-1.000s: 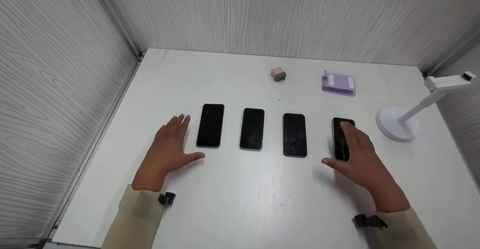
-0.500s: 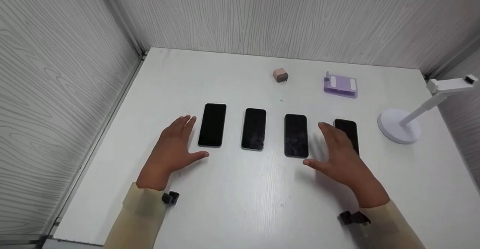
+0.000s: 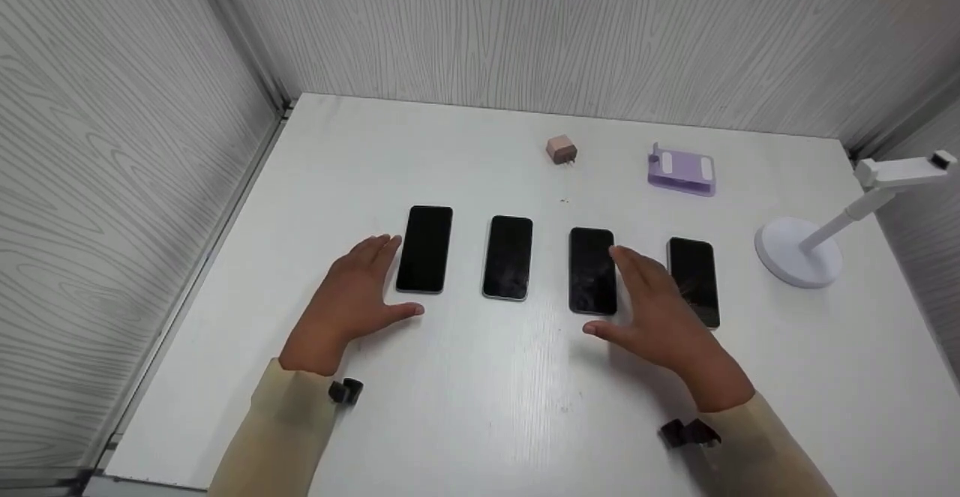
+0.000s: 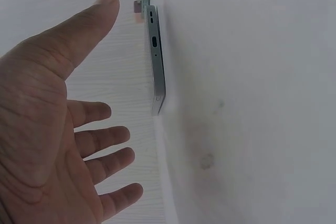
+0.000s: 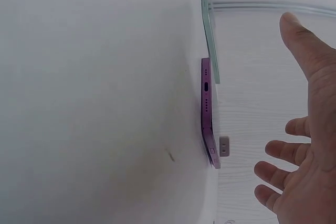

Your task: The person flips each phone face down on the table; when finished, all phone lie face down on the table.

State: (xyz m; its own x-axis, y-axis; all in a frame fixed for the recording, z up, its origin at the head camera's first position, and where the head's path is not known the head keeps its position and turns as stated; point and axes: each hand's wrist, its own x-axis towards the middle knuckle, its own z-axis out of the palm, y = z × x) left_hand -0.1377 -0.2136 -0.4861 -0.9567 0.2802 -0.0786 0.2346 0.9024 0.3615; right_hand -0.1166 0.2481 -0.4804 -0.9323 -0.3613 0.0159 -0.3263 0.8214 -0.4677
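Observation:
Several dark-screened smartphones lie face up in a row on the white table (image 3: 465, 377). My left hand (image 3: 352, 294) hovers just left of the leftmost phone (image 3: 424, 249), thumb spread and fingers relaxed. Beside it lies the second phone (image 3: 508, 258). My right hand (image 3: 656, 309) is over the gap between the third phone (image 3: 591, 272) and the rightmost phone (image 3: 694, 276), its fingertips overlapping the third phone's right edge. In the right wrist view this third phone shows a purple frame (image 5: 206, 95). Both hands hold nothing.
At the back stand a pink plug charger (image 3: 561, 150) and a lilac folding phone stand (image 3: 681, 172). A white stand with a round base (image 3: 798, 252) is at the right. Wood-grain panels (image 3: 480, 32) enclose the table's back and sides.
My right hand has moved left, from over the rightmost phone to the third one's right edge. My left hand has shifted slightly right, closer to the leftmost phone. The phones stay in place.

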